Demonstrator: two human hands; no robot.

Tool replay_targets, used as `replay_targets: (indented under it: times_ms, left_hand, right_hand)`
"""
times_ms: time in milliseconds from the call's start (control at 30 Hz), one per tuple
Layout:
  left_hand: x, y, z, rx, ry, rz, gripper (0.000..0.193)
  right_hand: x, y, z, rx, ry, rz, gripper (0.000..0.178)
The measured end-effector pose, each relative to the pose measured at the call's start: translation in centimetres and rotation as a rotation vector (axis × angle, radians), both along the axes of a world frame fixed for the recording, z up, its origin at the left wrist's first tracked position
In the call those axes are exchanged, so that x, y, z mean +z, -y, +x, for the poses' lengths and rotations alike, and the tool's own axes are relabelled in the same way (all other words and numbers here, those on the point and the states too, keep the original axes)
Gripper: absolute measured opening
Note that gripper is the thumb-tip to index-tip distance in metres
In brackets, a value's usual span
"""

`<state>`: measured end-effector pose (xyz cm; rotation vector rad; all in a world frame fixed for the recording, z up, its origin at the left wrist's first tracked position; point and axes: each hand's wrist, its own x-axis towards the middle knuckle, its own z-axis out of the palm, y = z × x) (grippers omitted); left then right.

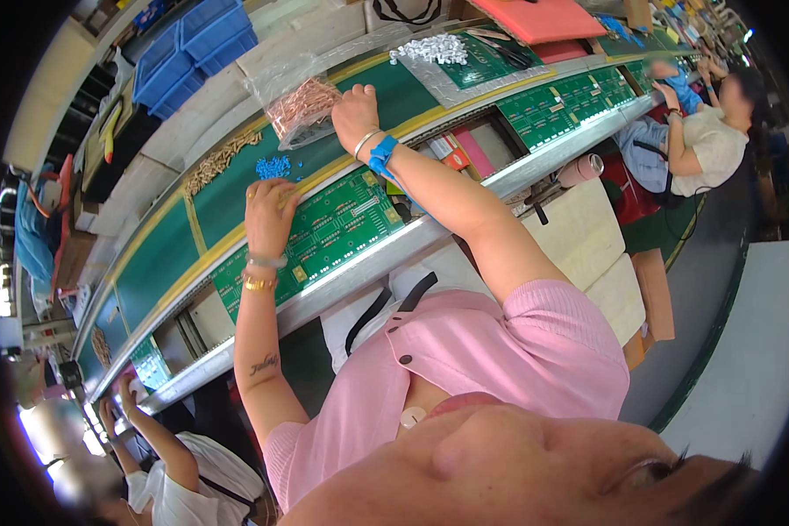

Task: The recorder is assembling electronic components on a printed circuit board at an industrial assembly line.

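Note:
My left hand [270,215] is over the upper left part of a green circuit board [346,223], its fingers bent and drawn together. What its fingertips hold, if anything, is hidden. Just beyond them lies a small heap of blue components [273,167]. My right hand [356,118], with a blue strap [382,156] on its wrist, is at the right edge of a clear plastic bag [302,110] of copper-coloured parts. Its fingers are curled inward, and whatever is between them cannot be seen.
Tan components [223,162] lie along the green belt to the left. White parts [434,50] sit on a plastic sheet at the far side. More circuit boards [565,105] line the metal rail [430,232]. Blue bins [193,53] stand behind. Co-workers sit at both sides.

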<state>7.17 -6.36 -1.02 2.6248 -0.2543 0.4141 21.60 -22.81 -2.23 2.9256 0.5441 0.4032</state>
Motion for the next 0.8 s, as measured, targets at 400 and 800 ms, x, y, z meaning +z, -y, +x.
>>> replay_targets:
  times_ms: [400, 800]
  left_hand:
    - [-2.8, -0.3, 4.1, 0.038, 0.071, -0.046, 0.011]
    - [-2.8, -0.6, 3.5, 0.094, 0.044, -0.083, 0.011]
  right_hand:
    - [-0.8, 0.4, 0.4, -0.004, 0.028, 0.118, 0.016]
    - [-1.5, 2.1, 1.0, 0.214, 0.053, 0.358, 0.012]
